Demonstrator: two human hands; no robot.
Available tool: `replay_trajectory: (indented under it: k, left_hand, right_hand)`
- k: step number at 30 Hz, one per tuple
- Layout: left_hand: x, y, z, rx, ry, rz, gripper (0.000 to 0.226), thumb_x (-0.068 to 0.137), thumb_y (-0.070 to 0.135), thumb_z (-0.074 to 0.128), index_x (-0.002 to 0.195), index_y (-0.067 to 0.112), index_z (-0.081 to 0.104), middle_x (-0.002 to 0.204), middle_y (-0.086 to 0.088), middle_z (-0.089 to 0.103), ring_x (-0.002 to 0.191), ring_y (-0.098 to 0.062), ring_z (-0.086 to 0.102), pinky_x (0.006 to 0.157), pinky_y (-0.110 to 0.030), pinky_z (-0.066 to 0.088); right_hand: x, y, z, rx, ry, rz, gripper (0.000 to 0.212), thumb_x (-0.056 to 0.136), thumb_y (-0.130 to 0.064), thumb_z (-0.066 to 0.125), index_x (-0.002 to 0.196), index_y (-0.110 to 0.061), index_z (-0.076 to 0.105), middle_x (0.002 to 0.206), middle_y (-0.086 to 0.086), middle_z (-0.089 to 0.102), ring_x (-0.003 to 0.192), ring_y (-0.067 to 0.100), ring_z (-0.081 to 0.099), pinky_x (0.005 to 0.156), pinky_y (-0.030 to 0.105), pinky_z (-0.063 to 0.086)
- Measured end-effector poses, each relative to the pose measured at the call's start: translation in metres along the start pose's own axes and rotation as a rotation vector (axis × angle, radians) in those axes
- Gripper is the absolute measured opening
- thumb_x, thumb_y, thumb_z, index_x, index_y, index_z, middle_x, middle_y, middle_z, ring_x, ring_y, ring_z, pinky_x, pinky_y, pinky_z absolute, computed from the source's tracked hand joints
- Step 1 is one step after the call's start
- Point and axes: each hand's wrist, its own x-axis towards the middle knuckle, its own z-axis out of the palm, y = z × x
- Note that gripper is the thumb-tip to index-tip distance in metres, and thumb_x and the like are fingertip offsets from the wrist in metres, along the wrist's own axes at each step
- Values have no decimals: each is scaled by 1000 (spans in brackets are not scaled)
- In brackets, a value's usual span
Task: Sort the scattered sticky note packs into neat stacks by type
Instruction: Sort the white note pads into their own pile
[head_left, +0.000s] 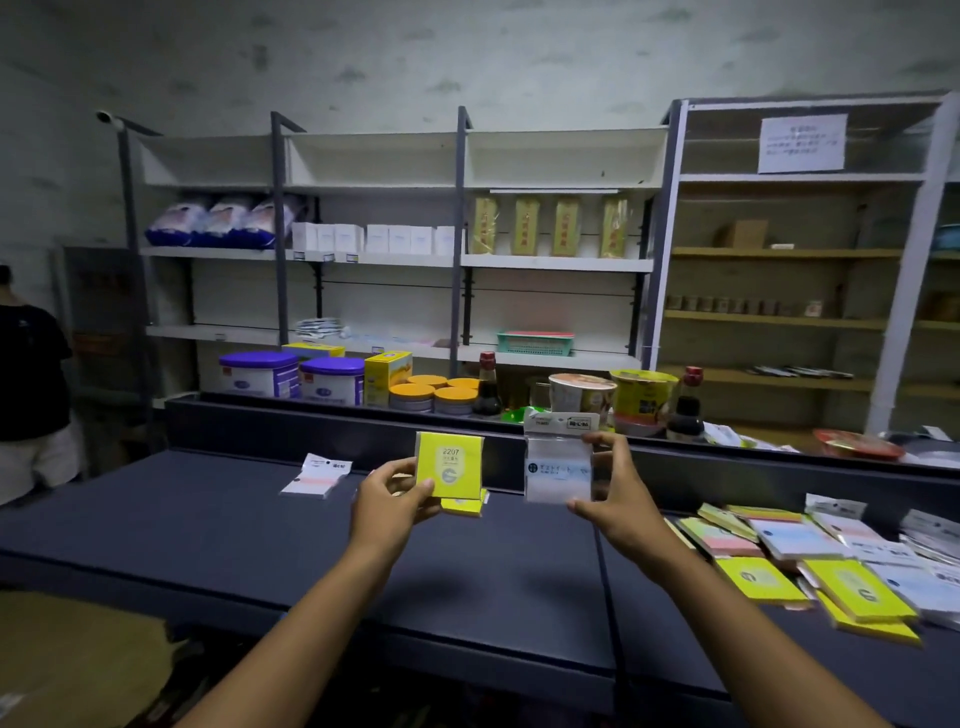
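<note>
- Left hand (390, 496): raised above the dark blue counter top (208, 530), thumb and fingers pinching the lower left part of a square yellow sticky note pack with "2207" printed on its label (450, 464), held upright, facing the camera.
- Right hand (609, 493): raised at about the same height, gripping by its right edge a clear plastic sleeve of pale sticky notes with a white header card (558, 465), also upright.
- Just behind and below the left hand: small stack of similar yellow packs (464, 506), flat on the counter.
- Further left on the counter: single white-and-pink pack in a clear sleeve (316, 479), lying alone.
- Far right of the counter: scattered heap of yellow, pastel and clear-wrapped packs (810, 561), overlapping.
- Behind the counter: white metal shelves (556, 264) with boxes and bags; jars, bottles and noodle cups in front of them.
</note>
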Motion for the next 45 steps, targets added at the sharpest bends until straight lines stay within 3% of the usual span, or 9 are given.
replay_trajectory:
  k: [10, 15, 21, 26, 28, 32, 35, 41, 45]
  left_hand:
    - [111, -73, 7, 107, -91, -144, 29, 88, -6, 64, 114, 4, 57, 100, -24, 68, 80, -32, 71, 61, -31, 62]
    - [135, -98, 14, 220, -90, -191, 32, 84, -4, 69, 105, 18, 59, 90, -19, 70, 70, -29, 72, 75, -47, 61]
    - [150, -109, 18, 355, -97, -192, 28, 85, 1, 70, 102, 22, 61, 78, -9, 73, 59, -21, 73, 66, -36, 61]
    - [160, -108, 21, 512, -132, -167, 17, 87, 4, 68, 102, 13, 65, 81, -14, 73, 55, -19, 71, 60, -31, 60]
    - [162, -105, 22, 629, -174, -132, 15, 89, 8, 67, 103, 13, 67, 89, -10, 71, 60, -21, 71, 65, -34, 61]
    - [162, -99, 24, 1003, -236, 2, 17, 91, 25, 66, 107, 23, 67, 113, -4, 65, 104, -25, 64, 86, -33, 50]
    - [157, -100, 24, 1167, -286, 29, 19, 94, 34, 60, 112, 28, 62, 117, -4, 54, 105, -27, 59, 85, -35, 48]
    - [155, -93, 27, 1284, -320, 127, 21, 95, 35, 57, 116, 30, 61, 120, -1, 51, 114, -22, 52, 84, -37, 49]
    - [157, -79, 34, 1255, -376, 255, 24, 91, 39, 62, 114, 31, 61, 116, 4, 57, 111, -17, 55, 85, -34, 51]
  right_hand:
    - [70, 29, 34, -46, 89, 64, 78, 77, 10, 73, 131, -31, 34, 115, -2, 57, 95, 18, 68, 80, 38, 62]
    - [88, 44, 37, -51, 115, 96, 77, 76, 10, 74, 129, -32, 35, 111, -4, 58, 91, 19, 69, 77, 37, 62]
    - [106, 58, 39, -47, 97, 114, 76, 77, 10, 73, 129, -31, 35, 115, -3, 57, 97, 19, 69, 80, 40, 62]
    - [115, 65, 41, -61, 102, 102, 75, 76, 9, 74, 127, -32, 37, 109, -4, 57, 78, 6, 67, 66, 23, 56]
    - [117, 67, 41, -61, 100, 99, 74, 76, 9, 74, 127, -33, 38, 110, -2, 58, 79, 10, 68, 66, 24, 57]
    - [117, 68, 40, -66, 89, 99, 75, 77, 9, 74, 127, -33, 37, 112, -3, 59, 85, 17, 70, 71, 30, 61]
    - [114, 70, 40, -86, 86, 99, 75, 77, 8, 75, 128, -31, 37, 108, -10, 57, 78, 4, 68, 65, 20, 56]
    - [108, 76, 39, -100, 75, 111, 74, 77, 7, 75, 128, -32, 38, 107, -8, 57, 73, 1, 66, 67, 25, 58]
    - [106, 79, 36, -75, 73, 144, 76, 76, 8, 75, 129, -33, 38, 108, -8, 60, 82, 13, 70, 75, 32, 61]
